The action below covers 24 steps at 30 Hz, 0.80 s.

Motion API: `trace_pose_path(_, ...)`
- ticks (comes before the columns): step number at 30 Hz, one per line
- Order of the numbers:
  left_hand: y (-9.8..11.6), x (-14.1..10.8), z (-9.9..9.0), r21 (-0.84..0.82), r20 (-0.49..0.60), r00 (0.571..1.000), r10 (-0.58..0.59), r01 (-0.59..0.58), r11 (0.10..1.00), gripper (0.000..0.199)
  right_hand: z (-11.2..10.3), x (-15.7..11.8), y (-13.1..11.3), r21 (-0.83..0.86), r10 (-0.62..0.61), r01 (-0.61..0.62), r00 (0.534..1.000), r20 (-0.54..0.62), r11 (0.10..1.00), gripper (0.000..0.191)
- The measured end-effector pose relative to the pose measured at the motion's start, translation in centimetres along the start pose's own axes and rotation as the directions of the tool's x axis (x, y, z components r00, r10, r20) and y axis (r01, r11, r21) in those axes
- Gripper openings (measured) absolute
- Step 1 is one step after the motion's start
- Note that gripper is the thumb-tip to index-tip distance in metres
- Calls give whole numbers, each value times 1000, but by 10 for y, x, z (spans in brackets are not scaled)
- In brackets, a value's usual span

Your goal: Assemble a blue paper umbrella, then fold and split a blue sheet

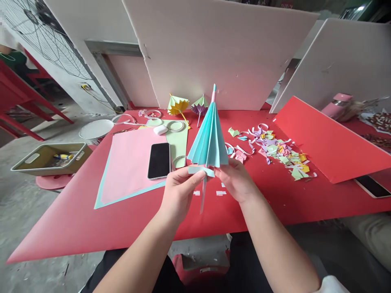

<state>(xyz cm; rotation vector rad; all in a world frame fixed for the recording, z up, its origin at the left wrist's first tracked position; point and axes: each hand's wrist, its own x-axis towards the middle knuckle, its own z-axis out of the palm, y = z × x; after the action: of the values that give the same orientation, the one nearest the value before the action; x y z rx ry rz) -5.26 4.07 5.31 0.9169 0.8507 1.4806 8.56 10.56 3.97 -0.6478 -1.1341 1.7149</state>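
1. Your left hand (180, 189) is pinching a light-blue paper strip (210, 172) between thumb and fingers, just at the lower edge of the teal paper umbrella (210, 134).
2. Your right hand (236, 179) is touching the umbrella's lower right edge; its fingers are partly hiding behind the folds, so you cannot tell how firmly they are closing.
3. The folded umbrella is pointing tip-up between your hands, above the red table (137, 219).
4. A black-screened phone (159, 160) is lying left of it, partly on a pink sheet (128, 167).
5. Colored paper scraps (275, 148) are lying to its right.
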Motion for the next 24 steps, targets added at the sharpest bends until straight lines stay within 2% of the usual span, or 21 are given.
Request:
trace_pose_path(2,3,1,0,-52,42,999,-13,15,999,8,5,-3,1,-12,24,-23,994,105,1000,12)
trace_pose_path(4,5,2,-1,-68,79,996,-45,51,996,8,10,-7,-2,-28,31,-28,990,137,999,15)
trace_pose_path(8,7,4,-5,-39,128,986,-109,115,993,8,15,-11,-9,-37,64,-60,992,106,998,22)
trace_pose_path(17,8,-1,-4,68,126,979,-160,153,986,11,17,-9,-10,62,34,-34,999,-5,998,14)
trace_pose_path(21,6,-2,1,6,181,969,-167,168,986,12,15,-10,-12,84,151,-156,987,61,984,20)
trace_pose_path(24,6,-3,2,-36,216,961,-170,182,983,13,14,-10,-11,156,165,-182,979,116,971,18)
